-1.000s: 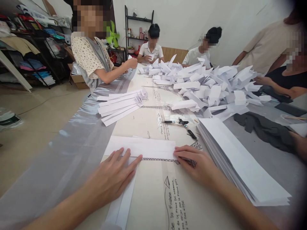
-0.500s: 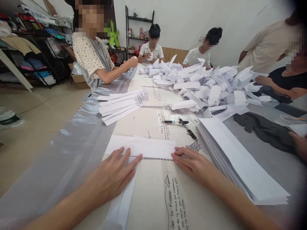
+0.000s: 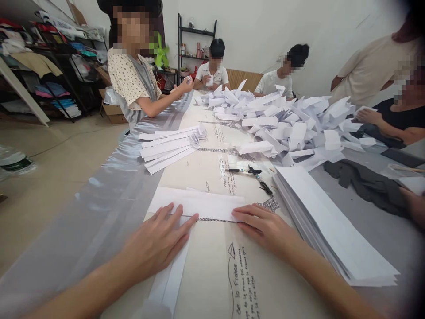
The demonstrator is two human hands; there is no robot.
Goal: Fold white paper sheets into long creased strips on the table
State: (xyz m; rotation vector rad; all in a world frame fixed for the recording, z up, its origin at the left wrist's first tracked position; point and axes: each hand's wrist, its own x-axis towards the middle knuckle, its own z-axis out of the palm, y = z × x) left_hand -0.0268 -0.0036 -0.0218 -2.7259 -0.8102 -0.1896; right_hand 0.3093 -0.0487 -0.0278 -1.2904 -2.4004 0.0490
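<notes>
A white paper strip (image 3: 199, 204) lies crosswise on the table in front of me, apparently folded. My left hand (image 3: 159, 239) rests on its near left edge with the fingers spread. Flat fingers of my right hand (image 3: 262, 221) press on its right end. Under my left hand and forearm run more long white paper strips (image 3: 172, 283), partly hidden. To the right stands a thick stack of white paper sheets (image 3: 332, 226). Beyond the strip, several folded strips (image 3: 172, 144) are fanned out on the left.
A large heap of folded white paper (image 3: 285, 115) covers the far table. Black pens (image 3: 255, 173) lie mid-table. Dark cloth (image 3: 365, 181) is at the right. Several people sit or stand around the table, one person (image 3: 133, 79) at the left. Cluttered shelves (image 3: 53, 66) line the left wall.
My right hand has slid slightly left onto the strip's right end. My left hand stays nearly in place. The person at the left has raised their hands a little.
</notes>
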